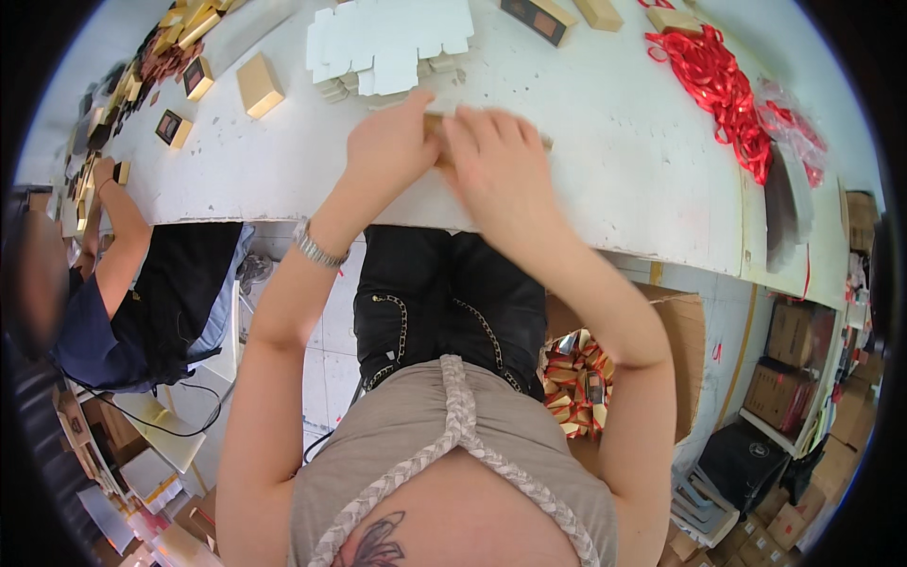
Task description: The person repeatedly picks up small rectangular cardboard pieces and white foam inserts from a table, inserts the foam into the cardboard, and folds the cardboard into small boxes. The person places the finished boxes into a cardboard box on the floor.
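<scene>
Over the near part of the white table (614, 170), my left hand (389, 146) closes on a small gold box (435, 127), thumb raised. My right hand (501, 165), a little smeared by motion, lies across the same box with its fingers bent over it. Most of the box is hidden beneath both hands. Just beyond them sits a stack of flat white carton blanks (392, 42). Left of that stack lie a plain gold box (258, 87) and two smaller gold boxes with dark windows, a farther one (197, 78) and a nearer one (173, 128).
Tangled red ribbon (713, 90) lies at the right, near a windowed gold box (535, 19) at the far edge. Below the table, a cardboard carton (685, 350) holds several ribboned gold boxes. At left, a co-worker's arm (123, 231) reaches among gold boxes.
</scene>
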Available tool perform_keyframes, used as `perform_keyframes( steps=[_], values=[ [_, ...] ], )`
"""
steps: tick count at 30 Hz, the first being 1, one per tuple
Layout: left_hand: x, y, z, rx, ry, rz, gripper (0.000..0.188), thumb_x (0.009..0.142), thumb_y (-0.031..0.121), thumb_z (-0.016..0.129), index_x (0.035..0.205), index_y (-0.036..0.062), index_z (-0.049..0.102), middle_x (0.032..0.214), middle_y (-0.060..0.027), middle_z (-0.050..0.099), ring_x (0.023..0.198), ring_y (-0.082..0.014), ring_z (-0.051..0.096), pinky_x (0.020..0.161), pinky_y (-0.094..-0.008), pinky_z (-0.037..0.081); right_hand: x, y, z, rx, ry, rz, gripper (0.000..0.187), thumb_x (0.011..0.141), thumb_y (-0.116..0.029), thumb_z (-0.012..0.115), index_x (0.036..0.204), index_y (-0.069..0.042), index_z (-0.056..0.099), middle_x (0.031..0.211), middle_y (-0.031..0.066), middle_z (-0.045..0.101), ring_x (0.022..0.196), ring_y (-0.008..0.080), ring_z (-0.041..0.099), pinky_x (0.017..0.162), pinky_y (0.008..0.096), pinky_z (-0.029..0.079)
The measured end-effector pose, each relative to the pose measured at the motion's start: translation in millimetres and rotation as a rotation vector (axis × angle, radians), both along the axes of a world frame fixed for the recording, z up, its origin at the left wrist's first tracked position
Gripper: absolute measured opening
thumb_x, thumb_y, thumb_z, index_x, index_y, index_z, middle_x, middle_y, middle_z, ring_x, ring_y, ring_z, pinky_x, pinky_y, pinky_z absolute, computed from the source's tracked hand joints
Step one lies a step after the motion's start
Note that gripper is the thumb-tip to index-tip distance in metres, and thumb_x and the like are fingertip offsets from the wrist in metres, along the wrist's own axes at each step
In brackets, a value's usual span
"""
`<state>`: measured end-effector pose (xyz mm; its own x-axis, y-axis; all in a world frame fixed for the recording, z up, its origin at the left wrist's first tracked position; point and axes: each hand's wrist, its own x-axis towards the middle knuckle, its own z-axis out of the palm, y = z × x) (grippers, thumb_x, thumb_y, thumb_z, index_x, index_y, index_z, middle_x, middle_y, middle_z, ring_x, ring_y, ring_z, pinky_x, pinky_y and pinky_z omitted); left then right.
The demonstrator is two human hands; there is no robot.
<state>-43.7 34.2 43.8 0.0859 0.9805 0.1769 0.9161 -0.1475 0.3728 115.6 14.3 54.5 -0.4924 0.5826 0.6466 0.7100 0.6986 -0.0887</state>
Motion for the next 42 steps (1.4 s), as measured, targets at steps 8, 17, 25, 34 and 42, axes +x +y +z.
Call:
perform_keyframes(
  steps=[8,17,25,34,42],
  values=[
    [6.4,-31.6,31.5,-0.244,0.111,0.098,0.041,0.08,0.015,0.055,0.12,0.008,0.053,0.099,-0.0148,0.062,0.086,-0.0326,0.062,0.074,-0.0373,0.05,17.2,-18.4,-30.5,0.031,-0.043,0.044,0.005,0.066,-0.009,0.064,0.067,-0.01,0.059,0.129,0.0112,0.05,0.12,0.0236,0.046,0.1,0.0469,0.029],
    [33.2,-34.1,-23.3,0.016,-0.81,-0.12,0.055,0.083,-0.004,0.039,0.136,-0.0028,0.023,0.131,-0.0228,0.044,0.114,-0.0313,0.05,0.095,-0.037,0.04,10.9,-24.7,-32.6,-0.858,1.054,-0.057,0.042,0.079,0.0,0.055,0.121,-0.003,0.05,0.13,0.0135,0.048,0.099,0.0208,0.056,0.082,0.0335,0.044],
    [46.3,-42.5,-26.3,-0.116,-0.861,-0.01,0.036,0.083,-0.004,0.039,0.118,-0.0006,0.043,0.117,-0.0127,0.047,0.106,-0.0202,0.05,0.091,-0.0314,0.041,1.9,-18.9,-38.0,-0.906,0.914,-0.147,0.027,0.089,-0.007,0.048,0.115,-0.001,0.053,0.102,0.0096,0.06,0.079,0.0154,0.056,0.068,0.0274,0.046],
    [52.6,-47.8,-46.3,0.028,-1.133,-0.078,0.021,0.09,0.003,0.039,0.111,0.003,0.041,0.121,-0.0141,0.045,0.079,-0.0227,0.056,0.073,-0.0347,0.045,4.7,-16.6,-43.2,-0.95,1.336,-0.064,0.012,0.091,-0.011,0.057,0.096,-0.001,0.061,0.089,0.0038,0.062,0.079,0.008,0.055,0.069,0.0229,0.046],
    [50.4,-39.0,-42.7,-0.009,-0.832,-0.064,0.022,0.088,0.0,0.039,0.109,0.0064,0.04,0.093,-0.0133,0.056,0.074,-0.0278,0.059,0.068,-0.0377,0.047,14.4,-13.0,-42.0,-1.098,1.39,0.029,0.015,0.09,-0.012,0.06,0.1,-0.002,0.058,0.101,0.0072,0.062,0.086,0.0089,0.056,0.073,0.0236,0.047]
  ],
)
